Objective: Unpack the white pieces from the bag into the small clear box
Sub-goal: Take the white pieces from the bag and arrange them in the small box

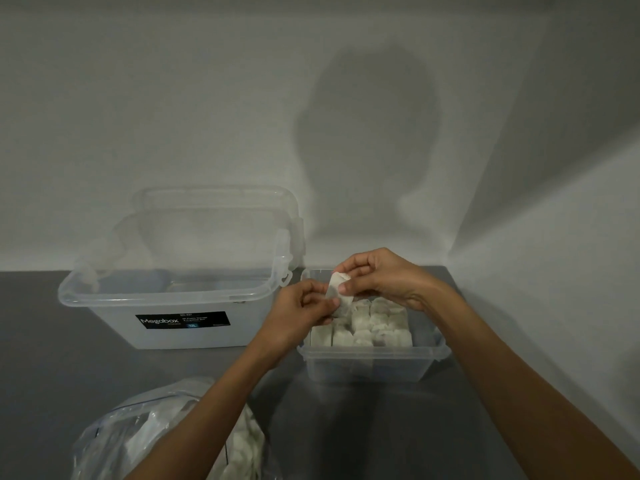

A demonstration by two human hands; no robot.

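Both the left hand (300, 308) and the right hand (375, 278) pinch one white piece (337, 287) above the small clear box (367, 367), which holds rows of pieces, while the bag (138, 427) lies near-left.

Dim, grey light from behind the person throws a soft head-shaped shadow (367, 143) on the wall (173, 98) at 12 o'clock. Everything looks soft and grainy. The bag (138, 434) at 7 o'clock blurs most. Wall lines bend toward 3 o'clock.
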